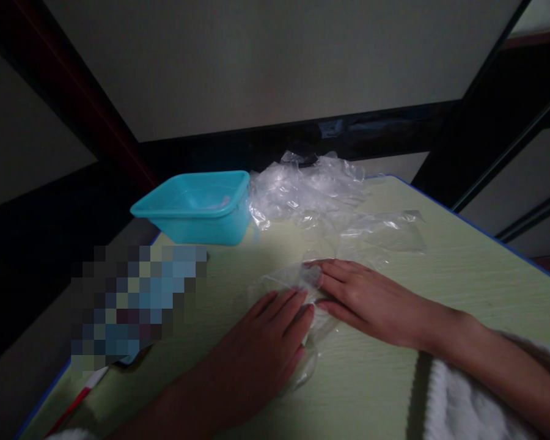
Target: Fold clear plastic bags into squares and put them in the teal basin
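Observation:
Between my hands a thin, clear plastic piece [318, 333] lies on the table; its rounded lobes look like those of a disposable glove. My left hand [275, 324] rests palm down on it, fingers stretched out. From the right my right hand [362, 293] reaches in, also palm down with its fingers extended, the fingertips touching the same plastic. Whether any film is pinched under the fingers is hidden. Just beyond my right hand, more clear plastic [382, 232] is spread flat, partly overlapping a crumpled heap of clear plastic [297, 189].
A turquoise plastic basin [201, 223] stands at the back left, beside the heap, with something small and pale inside. At the left edge lies a blurred-out item [151, 299], with a red and white stick-like object [85, 391] near it. The pale green table [462, 287] has blue edging.

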A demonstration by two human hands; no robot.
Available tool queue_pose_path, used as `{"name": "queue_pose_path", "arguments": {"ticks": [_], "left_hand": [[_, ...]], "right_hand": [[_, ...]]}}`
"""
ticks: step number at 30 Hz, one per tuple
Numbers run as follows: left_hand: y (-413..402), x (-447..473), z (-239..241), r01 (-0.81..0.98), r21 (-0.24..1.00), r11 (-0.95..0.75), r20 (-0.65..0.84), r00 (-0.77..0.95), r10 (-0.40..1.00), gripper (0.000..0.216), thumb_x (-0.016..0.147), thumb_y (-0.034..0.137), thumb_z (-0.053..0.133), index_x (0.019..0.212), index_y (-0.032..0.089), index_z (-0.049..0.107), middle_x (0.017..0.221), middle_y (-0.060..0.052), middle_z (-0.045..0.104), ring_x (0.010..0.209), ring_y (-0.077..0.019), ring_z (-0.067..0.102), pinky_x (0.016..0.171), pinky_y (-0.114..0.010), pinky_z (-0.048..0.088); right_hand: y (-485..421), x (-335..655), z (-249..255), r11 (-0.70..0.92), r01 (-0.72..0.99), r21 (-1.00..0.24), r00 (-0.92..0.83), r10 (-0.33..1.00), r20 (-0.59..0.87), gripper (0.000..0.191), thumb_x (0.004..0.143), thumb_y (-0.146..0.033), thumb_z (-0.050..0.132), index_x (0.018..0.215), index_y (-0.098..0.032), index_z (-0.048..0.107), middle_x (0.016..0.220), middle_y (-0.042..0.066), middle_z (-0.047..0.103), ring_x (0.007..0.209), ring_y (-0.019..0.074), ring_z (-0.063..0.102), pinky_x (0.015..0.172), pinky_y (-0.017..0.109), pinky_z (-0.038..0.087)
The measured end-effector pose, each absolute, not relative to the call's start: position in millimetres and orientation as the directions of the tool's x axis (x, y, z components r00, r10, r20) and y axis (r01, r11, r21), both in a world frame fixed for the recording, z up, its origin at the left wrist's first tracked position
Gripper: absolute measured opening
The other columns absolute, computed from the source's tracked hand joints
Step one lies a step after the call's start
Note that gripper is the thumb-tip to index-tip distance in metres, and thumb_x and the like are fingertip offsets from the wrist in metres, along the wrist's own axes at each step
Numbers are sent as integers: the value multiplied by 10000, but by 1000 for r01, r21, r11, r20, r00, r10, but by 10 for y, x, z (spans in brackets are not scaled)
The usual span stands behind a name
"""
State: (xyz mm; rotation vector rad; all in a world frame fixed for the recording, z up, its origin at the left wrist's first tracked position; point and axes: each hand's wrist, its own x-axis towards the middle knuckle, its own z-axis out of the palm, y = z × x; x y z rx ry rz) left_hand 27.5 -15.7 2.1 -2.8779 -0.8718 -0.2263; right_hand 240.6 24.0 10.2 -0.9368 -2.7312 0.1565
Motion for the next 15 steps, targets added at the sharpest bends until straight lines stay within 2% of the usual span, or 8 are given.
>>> {"name": "queue_pose_path", "arguments": {"ticks": [15], "left_hand": [[-167,280,27,569,-72,-819,177,816,551,346,944,233,373,1247,95,467,1310,-137,522,1217,-256,476,999,-402,392]], "right_hand": [[237,2403,84,792,592,-148,-767,610,198,259,924,-261,437,1061,-91,575,1152,177,583,1093,290,548,945,459,459]]}}
